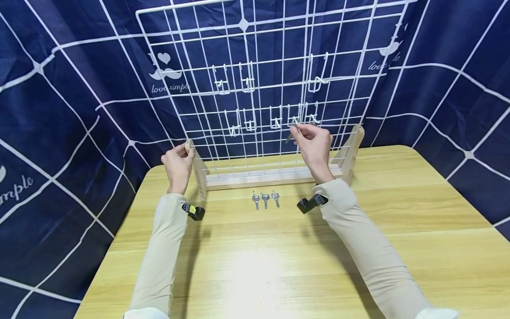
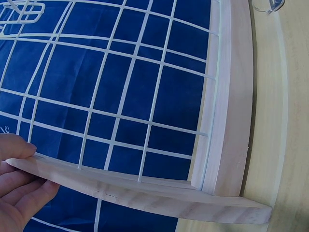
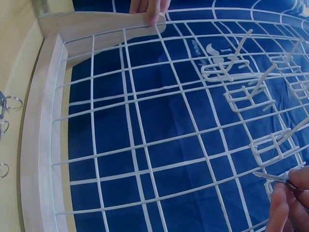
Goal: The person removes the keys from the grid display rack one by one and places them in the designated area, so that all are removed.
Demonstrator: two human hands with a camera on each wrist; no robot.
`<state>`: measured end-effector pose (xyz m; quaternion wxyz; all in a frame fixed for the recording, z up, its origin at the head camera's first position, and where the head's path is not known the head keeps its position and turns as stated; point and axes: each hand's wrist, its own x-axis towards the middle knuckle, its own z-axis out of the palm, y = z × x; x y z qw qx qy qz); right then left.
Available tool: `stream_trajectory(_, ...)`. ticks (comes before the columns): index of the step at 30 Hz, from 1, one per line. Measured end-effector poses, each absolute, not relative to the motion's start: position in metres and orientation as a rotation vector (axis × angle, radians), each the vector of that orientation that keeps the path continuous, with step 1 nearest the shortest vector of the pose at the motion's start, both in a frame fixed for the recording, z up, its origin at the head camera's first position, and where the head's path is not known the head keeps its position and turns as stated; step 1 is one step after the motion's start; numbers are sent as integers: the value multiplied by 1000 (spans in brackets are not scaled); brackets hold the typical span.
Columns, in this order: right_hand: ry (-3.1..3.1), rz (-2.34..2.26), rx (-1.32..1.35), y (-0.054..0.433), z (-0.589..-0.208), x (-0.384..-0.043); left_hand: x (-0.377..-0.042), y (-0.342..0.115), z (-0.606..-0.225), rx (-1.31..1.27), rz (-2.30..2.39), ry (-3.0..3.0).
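My right hand [image 1: 314,146] pinches a silver key [image 3: 273,178] between thumb and fingers, just in front of the lower row of white wire hooks [image 1: 276,123]. In the right wrist view its blade points away from the fingertips, toward the grid. Whether its ring touches a hook is hidden by the fingers. My left hand [image 1: 178,166] grips the upper end of the wooden side support [image 2: 145,197], thumb on one face and fingers on the other. Several silver keys with rings, one of them this key [image 1: 265,200], lie side by side on the table before the rack.
A white wire grid [image 1: 256,153] stands tilted in a wooden base [image 1: 259,180] on the wooden table [image 1: 239,248]. More hooks [image 1: 247,84] hang in an upper row. Blue patterned cloth [image 1: 79,177] surrounds the table's back and sides.
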<state>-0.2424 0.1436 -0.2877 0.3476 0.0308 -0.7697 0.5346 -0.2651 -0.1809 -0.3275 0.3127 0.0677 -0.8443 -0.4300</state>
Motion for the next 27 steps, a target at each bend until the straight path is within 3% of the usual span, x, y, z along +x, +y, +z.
stream_trajectory(27, -1927, 1510, 190, 157, -292, -222, -266, -180, -328, 187, -1131, -2218)
